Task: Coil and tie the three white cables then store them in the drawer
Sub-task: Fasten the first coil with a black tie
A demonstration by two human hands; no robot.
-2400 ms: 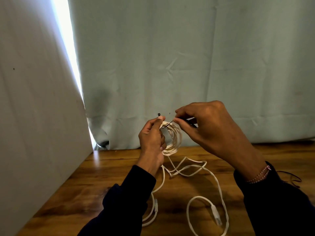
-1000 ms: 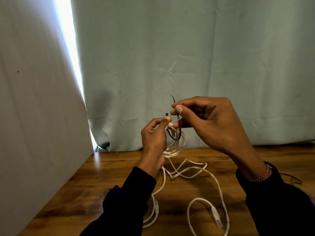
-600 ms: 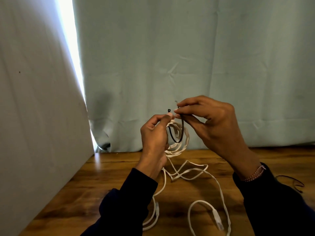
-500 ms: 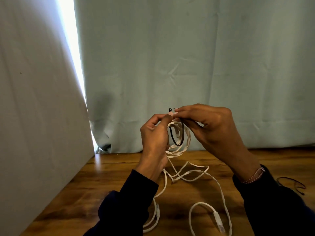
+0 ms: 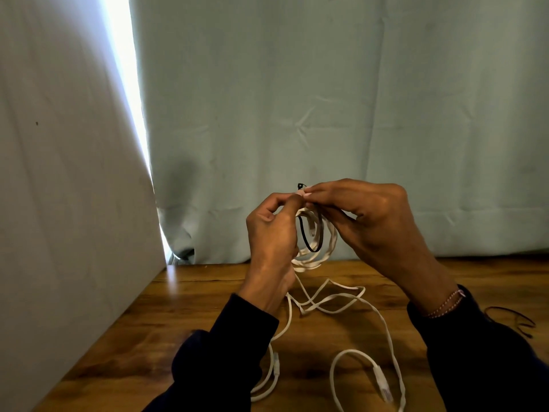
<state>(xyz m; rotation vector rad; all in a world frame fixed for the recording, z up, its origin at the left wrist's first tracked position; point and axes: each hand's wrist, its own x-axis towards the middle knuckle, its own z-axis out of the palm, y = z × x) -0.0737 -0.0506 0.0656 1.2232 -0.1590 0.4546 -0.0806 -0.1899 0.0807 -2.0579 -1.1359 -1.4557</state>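
White flat cable, wound into a small coil (image 5: 322, 242), hangs between my hands above the wooden table (image 5: 184, 316). From the head view, my left hand (image 5: 271, 233) grips the coil's side with fingers curled round it, thumb and forefinger pinching the head end of a thin black tie (image 5: 310, 233). My right hand (image 5: 365, 218) pinches the tie's other end, fingertips pressed against my left ones at the top of the coil. The tie loops through the coil but hangs slack; whether its tip has entered the head I can't quite make out behind my fingers. So this first coil looks wound but not yet cinched. The loose cables (image 5: 341, 304) trail across the table below, one connector (image 5: 381, 382) near the front edge, all uncoiled. More black ties (image 5: 514, 319) lie at the right. No drawer shows here, so tying, two more coils and storing all remain.
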